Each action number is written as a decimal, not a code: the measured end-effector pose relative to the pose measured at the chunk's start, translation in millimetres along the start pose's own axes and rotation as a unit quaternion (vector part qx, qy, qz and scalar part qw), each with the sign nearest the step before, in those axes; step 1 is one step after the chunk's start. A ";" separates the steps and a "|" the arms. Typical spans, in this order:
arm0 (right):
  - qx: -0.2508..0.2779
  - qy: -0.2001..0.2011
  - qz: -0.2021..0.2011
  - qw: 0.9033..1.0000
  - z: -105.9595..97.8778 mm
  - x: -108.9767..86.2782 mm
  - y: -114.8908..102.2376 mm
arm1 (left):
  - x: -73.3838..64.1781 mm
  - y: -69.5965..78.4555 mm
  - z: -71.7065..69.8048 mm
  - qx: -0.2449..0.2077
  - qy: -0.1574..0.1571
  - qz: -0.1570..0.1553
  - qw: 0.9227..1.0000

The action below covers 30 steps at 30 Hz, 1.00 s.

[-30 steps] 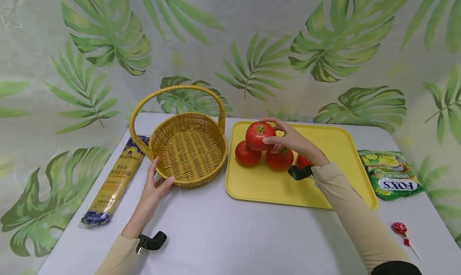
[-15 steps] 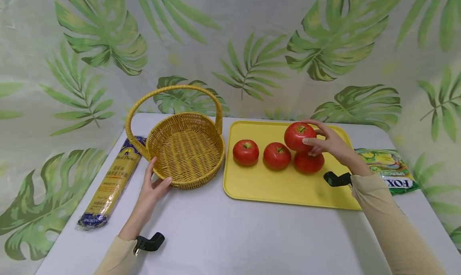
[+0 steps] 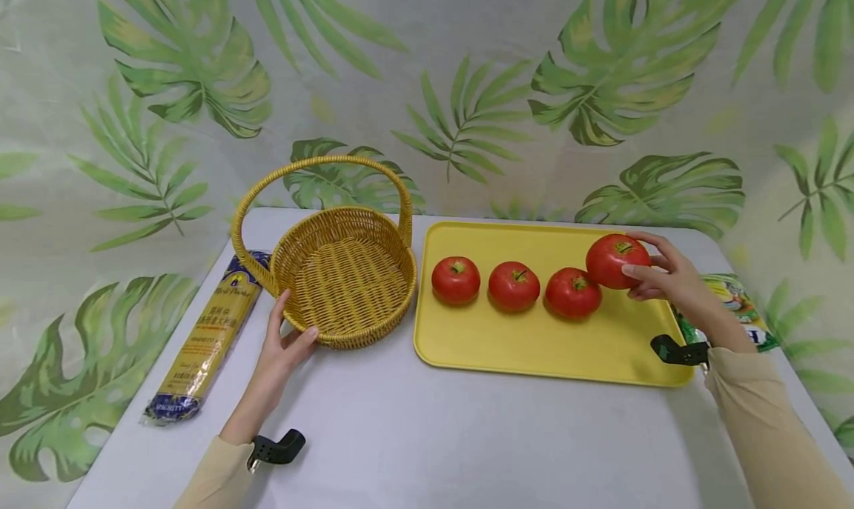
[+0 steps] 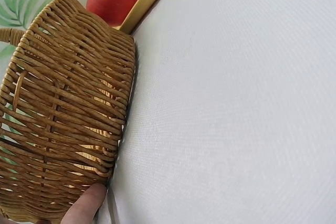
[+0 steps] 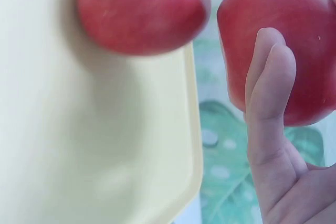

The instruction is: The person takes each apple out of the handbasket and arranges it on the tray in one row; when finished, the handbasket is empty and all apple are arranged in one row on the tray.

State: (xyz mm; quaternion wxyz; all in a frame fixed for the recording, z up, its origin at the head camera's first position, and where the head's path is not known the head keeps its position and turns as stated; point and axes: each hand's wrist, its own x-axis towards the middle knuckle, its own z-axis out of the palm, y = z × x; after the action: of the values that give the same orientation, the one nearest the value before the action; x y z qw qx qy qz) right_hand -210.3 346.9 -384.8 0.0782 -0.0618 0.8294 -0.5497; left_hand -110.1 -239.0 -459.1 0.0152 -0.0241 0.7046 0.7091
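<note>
My right hand (image 3: 674, 275) grips a red tomato (image 3: 617, 261) over the right part of the yellow tray (image 3: 507, 353), thumb on the near side and fingers behind. Close up in the right wrist view, straight fingers lie along that tomato (image 5: 294, 19). Left of it on the tray sit a tomato (image 3: 573, 294), another tomato (image 3: 514, 287) and a third tomato (image 3: 456, 280), in a row. My left hand (image 3: 283, 353) touches the near-left rim of the wicker basket (image 3: 360, 338) with outstretched thumb and forefinger. A fingertip (image 4: 89, 203) meets the basket's lower wall (image 4: 68, 114). The basket holds nothing.
The basket's tall handle (image 3: 320, 162) arches above it. A spaghetti packet (image 3: 207, 338) lies along the left table edge. A green packet (image 3: 740, 301), partly covered by my right arm, lies beyond the tray's right end. White tabletop (image 3: 467, 442) stretches in front.
My right hand has carried the tomato rightward from above the leftmost tomatoes, past the third one, to the tray's right part. The left hand and basket keep their places.
</note>
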 end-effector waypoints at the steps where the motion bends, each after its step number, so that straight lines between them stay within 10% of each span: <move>1: 0.001 0.000 0.003 1.000 -2.6 -2.7 3.3 | -0.1 0.0 0.1 0.000 -0.001 0.001 1.000; 14: 0.035 -0.009 0.098 0.995 -9.2 -23.8 45.1 | -0.4 -1.3 -0.3 0.002 0.000 -0.002 1.000; 30: 0.052 -0.047 0.115 0.991 -4.7 -35.4 45.9 | -3.5 7.6 -2.0 0.058 0.008 -0.027 0.998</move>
State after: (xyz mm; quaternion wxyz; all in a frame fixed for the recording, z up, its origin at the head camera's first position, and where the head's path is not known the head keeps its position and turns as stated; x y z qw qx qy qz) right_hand -177.2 375.7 -423.1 0.1825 0.0121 0.7969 -0.5758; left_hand -107.0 -241.1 -451.3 0.0297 -0.0480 0.7436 0.6662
